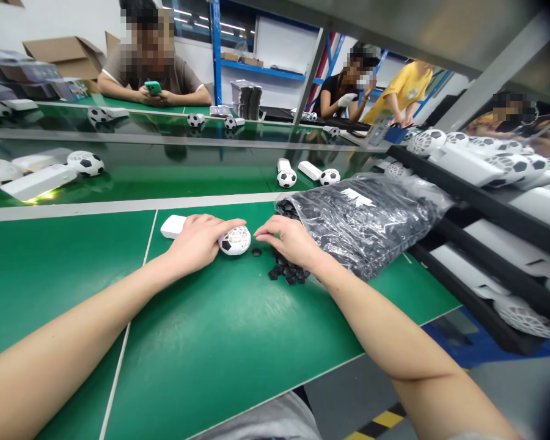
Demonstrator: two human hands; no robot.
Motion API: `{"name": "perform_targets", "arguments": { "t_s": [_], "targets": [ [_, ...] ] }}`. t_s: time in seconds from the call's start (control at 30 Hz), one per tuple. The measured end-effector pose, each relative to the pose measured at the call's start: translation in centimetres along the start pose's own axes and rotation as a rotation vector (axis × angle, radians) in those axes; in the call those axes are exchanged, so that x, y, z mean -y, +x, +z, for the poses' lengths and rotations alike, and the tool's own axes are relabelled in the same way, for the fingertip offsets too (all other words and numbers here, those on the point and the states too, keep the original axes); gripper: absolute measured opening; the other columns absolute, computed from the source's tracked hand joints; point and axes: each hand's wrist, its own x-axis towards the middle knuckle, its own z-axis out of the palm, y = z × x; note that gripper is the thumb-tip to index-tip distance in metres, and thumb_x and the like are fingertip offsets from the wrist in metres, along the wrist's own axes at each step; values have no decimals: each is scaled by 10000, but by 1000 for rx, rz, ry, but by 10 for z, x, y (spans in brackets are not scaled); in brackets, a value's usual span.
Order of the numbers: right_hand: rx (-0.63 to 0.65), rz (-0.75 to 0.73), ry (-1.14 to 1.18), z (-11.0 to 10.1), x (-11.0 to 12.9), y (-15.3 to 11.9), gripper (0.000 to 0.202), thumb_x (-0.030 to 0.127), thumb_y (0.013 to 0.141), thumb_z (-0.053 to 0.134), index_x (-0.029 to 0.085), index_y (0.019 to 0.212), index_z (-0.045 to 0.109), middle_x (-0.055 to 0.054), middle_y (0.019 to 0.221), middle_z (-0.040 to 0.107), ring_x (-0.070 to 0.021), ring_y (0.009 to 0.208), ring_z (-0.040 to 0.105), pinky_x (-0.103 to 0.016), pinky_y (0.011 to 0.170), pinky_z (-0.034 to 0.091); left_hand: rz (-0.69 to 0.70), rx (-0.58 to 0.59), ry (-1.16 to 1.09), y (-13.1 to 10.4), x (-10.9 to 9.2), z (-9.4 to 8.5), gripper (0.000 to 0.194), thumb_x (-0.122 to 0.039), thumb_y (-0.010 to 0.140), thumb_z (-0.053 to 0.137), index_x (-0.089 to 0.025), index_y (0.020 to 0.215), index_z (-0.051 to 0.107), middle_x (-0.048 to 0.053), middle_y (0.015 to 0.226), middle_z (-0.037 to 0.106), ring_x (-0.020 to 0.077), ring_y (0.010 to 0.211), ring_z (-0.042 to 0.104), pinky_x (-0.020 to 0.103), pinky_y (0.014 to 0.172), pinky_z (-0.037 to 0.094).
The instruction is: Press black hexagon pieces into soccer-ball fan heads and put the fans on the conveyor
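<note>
My left hand (198, 239) is closed around a white device with a football-shaped head (235, 242) and a white handle (173, 227), which lies on the green table. Some panels on the head are black, while its upper part is an open white lattice. Just right of it, my right hand (286, 237) has thumb and fingers pinched together; whatever is between the tips is too small to make out. A single black piece (256, 252) rests below those fingertips. Several more black pieces (289, 271) are heaped under the right hand, by the mouth of a clear plastic bag (366, 214) full of them.
A black rack (476, 269) with several white devices stands at the right. Beyond a pale rail (119, 205), more football-headed devices (86, 163) lie on a green conveyor. Across it, a person (156, 73) holds a phone (153, 87); other people sit or stand farther right.
</note>
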Motion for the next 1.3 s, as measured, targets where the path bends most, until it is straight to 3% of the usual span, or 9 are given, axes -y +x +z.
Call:
{"name": "perform_targets", "arguments": {
  "t_s": [0.2, 0.37, 0.5, 0.57, 0.63, 0.9, 1.17, 1.23, 1.3],
  "targets": [
    [-39, 56, 302, 0, 7, -1, 126, 188, 772, 565, 161, 894, 575, -6, 806, 604, -102, 712, 548, -235, 656, 443, 34, -16, -5, 0, 2, 1, 559, -89, 756, 349, -327, 1258, 413, 25, 1029, 612, 229, 976, 485, 391, 865, 317],
    [-11, -153, 183, -2, 12, -2, 118, 150, 826, 480, 181, 871, 585, -25, 860, 590, -125, 823, 527, -278, 770, 425, 60, 9, -40, 0, 3, -1, 574, -125, 744, 395, -332, 1280, 376, 8, 1066, 600, 229, 1013, 470, 401, 905, 292],
    [65, -328, -34, 2, 17, -3, 205, 127, 848, 415, 196, 897, 602, -63, 905, 586, -169, 876, 486, -318, 773, 411, 32, 38, -84, -1, 0, -3, 682, -421, 691, 565, -268, 1315, 338, 65, 1134, 561, 280, 1062, 446, 438, 930, 282],
    [75, -381, -102, 6, 19, -2, 229, 115, 845, 395, 183, 889, 609, -82, 906, 594, -183, 854, 479, -332, 754, 409, -23, 24, -91, 0, -4, -3, 756, -571, 653, 563, -224, 1297, 375, 99, 1143, 553, 306, 1073, 441, 472, 938, 270],
    [63, -398, -93, 10, 21, -1, 223, 115, 841, 396, 178, 871, 609, -82, 898, 607, -181, 831, 484, -336, 757, 407, -69, 0, -100, 0, -8, -2, 724, -623, 672, 515, -210, 1260, 425, 100, 1138, 562, 313, 1079, 439, 497, 949, 252],
    [-96, -39, 343, 22, 17, -2, 74, 174, 768, 550, 183, 841, 560, -8, 839, 608, -116, 762, 561, -260, 731, 449, -111, -50, -140, 0, -13, 1, 613, -619, 687, 504, -235, 1165, 492, 55, 1128, 585, 298, 1093, 442, 521, 994, 189],
    [-116, -122, 258, 24, 22, -3, 76, 132, 781, 512, 190, 785, 561, -12, 834, 608, -128, 811, 555, -280, 778, 435, -108, -66, -123, 0, -14, 2, 599, -597, 678, 520, -237, 1157, 493, 61, 1109, 589, 297, 1085, 451, 521, 996, 182],
    [-145, -111, 251, 24, 21, -3, 33, 161, 769, 542, 190, 783, 547, -18, 835, 586, -133, 811, 545, -283, 760, 440, -111, -66, -115, 0, -14, 2, 586, -598, 680, 513, -238, 1142, 498, 64, 1093, 593, 295, 1073, 459, 513, 991, 196],
    [-185, -49, 271, 26, 18, -1, 113, 222, 725, 614, 187, 793, 531, -20, 848, 556, -135, 792, 540, -280, 723, 449, -117, -69, -116, 0, -14, 2, 574, -600, 678, 512, -239, 1124, 507, 66, 1076, 596, 295, 1062, 465, 511, 985, 205]
  ]
}}
